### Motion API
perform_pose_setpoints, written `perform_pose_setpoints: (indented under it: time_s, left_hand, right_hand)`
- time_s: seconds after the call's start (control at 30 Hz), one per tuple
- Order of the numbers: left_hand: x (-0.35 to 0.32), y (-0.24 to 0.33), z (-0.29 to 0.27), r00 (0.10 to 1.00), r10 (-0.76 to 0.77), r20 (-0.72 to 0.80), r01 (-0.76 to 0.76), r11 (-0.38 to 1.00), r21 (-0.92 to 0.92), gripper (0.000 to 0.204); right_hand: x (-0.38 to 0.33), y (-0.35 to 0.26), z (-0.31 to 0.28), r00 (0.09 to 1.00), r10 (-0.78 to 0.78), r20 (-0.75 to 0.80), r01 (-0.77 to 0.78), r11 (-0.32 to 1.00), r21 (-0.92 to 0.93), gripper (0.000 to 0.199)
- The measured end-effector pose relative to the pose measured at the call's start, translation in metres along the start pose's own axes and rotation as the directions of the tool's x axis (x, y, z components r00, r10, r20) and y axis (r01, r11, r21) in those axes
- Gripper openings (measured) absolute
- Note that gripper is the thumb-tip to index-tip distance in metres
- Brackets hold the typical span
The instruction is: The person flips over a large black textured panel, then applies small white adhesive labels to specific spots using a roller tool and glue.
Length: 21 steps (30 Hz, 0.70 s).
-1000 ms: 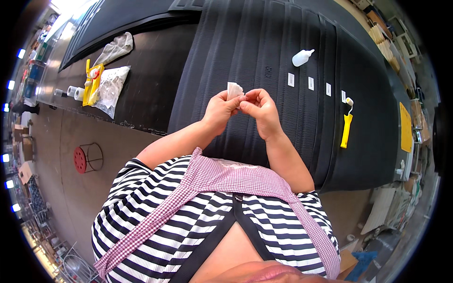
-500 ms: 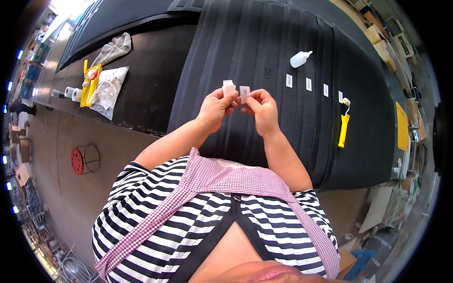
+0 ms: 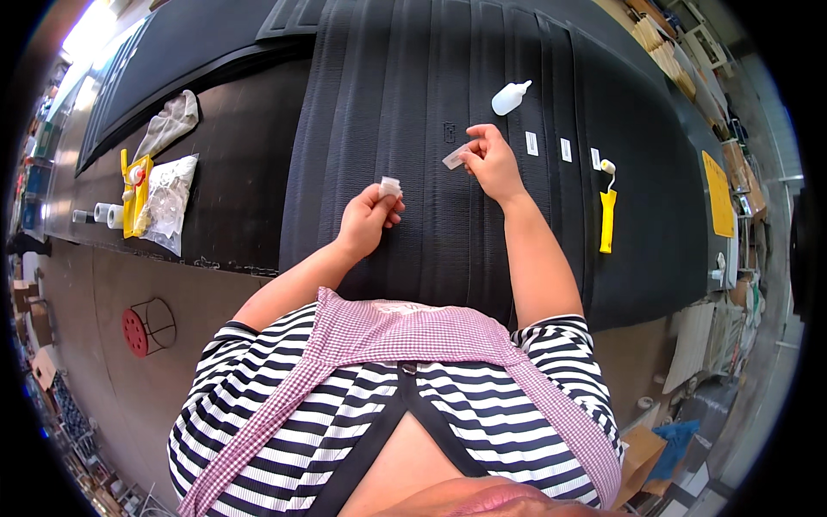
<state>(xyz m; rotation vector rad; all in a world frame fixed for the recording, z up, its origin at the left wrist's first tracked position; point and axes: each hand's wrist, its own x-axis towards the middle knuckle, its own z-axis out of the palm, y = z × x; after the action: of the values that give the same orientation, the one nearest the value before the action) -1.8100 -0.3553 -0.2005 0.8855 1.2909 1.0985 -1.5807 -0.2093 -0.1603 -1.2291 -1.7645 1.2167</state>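
My left hand [image 3: 369,217] pinches a small crumpled white backing paper [image 3: 390,186] above the ribbed black rubber mat [image 3: 413,103]. Farther right, my right hand [image 3: 493,159] holds a small pale sticker strip [image 3: 455,156] by its end, just over the mat. The two hands are well apart. Three small white labels [image 3: 531,143] lie in a row on the mat to the right of my right hand.
A white squeeze bottle [image 3: 509,97] lies beyond the right hand. A yellow-handled small roller [image 3: 607,215] lies at the right. At the left are a clear plastic bag [image 3: 168,198], a yellow tool [image 3: 133,189], tape rolls [image 3: 108,214] and a rag [image 3: 170,121]. A red wire-frame stand [image 3: 142,327] sits on the floor.
My hands were together, peeling the sticker from its backing. They have separated: the left dropped back with the crumpled backing, the right moved right and forward with the sticker.
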Motion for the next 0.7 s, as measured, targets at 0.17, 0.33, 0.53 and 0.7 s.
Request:
perform_pose_setpoints:
  time_s: [0.17,0.33,0.53,0.7]
  left_hand:
    - [-0.009,-0.010,0.003,0.978,0.195,0.075,-0.207,0.952,0.227,0.011]
    - [-0.010,-0.014,0.003,0.951,0.292,0.096,-0.308,0.907,0.286,0.010]
    - [-0.009,-0.012,0.004,0.935,0.339,0.106,-0.355,0.887,0.296,0.010]
    - [-0.009,-0.011,0.004,0.932,0.346,0.110,-0.363,0.879,0.308,0.012]
  right_hand:
    - [0.038,0.013,-0.004,0.978,-0.160,0.137,0.201,0.906,-0.373,0.005]
    - [0.058,0.010,-0.002,0.948,-0.280,0.152,0.316,0.763,-0.564,0.003]
    - [0.067,0.002,-0.001,0.950,-0.238,0.200,0.311,0.721,-0.620,0.006]
    - [0.071,0.004,0.000,0.954,-0.233,0.186,0.298,0.731,-0.614,0.005]
